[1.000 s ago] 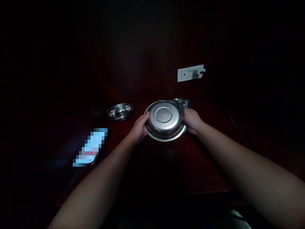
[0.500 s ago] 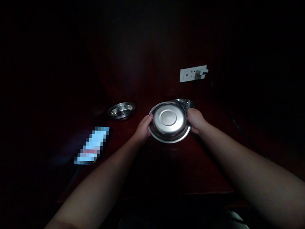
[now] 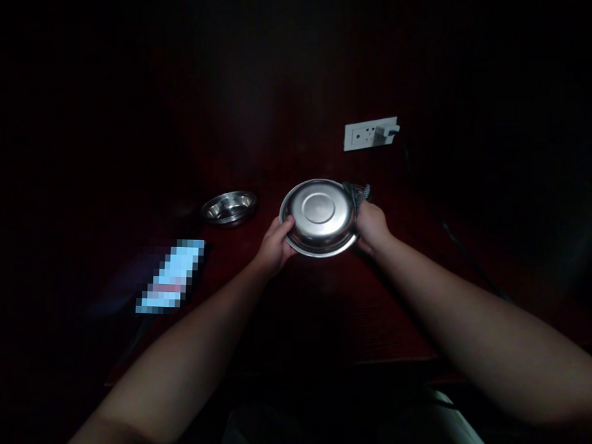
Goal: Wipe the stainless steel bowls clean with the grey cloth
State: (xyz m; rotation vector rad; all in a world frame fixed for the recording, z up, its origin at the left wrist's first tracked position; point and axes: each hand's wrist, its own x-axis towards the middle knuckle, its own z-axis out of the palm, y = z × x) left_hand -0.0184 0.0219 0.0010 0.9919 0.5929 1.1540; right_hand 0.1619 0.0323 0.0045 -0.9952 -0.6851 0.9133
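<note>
A shiny stainless steel dish point(image 3: 318, 210) is held over the table with its round underside facing me. My left hand point(image 3: 276, 246) grips its left edge, thumb on the underside and fingers behind the rim. On the opposite edge, my right hand point(image 3: 371, 226) is closed around a dark patterned cloth point(image 3: 361, 196), which it presses against the rim. Part of the cloth sticks up above the knuckles. Most of the right fingers are hidden by the dish and cloth. Another metal object behind the dish is almost wholly covered.
Metal dishes, seemingly stacked, point(image 3: 229, 208) stand face up at the left on the dark red table point(image 3: 331, 314). A lit, pixelated phone point(image 3: 172, 276) lies nearer me. A white wall socket point(image 3: 369, 134) with a plug is at the back, and a dark cable point(image 3: 469, 257) runs along the right.
The dish is a little higher and covers more of the metal object behind it. My right hand has shifted slightly along the rim, and more cloth shows on the underside. The view has moved slightly.
</note>
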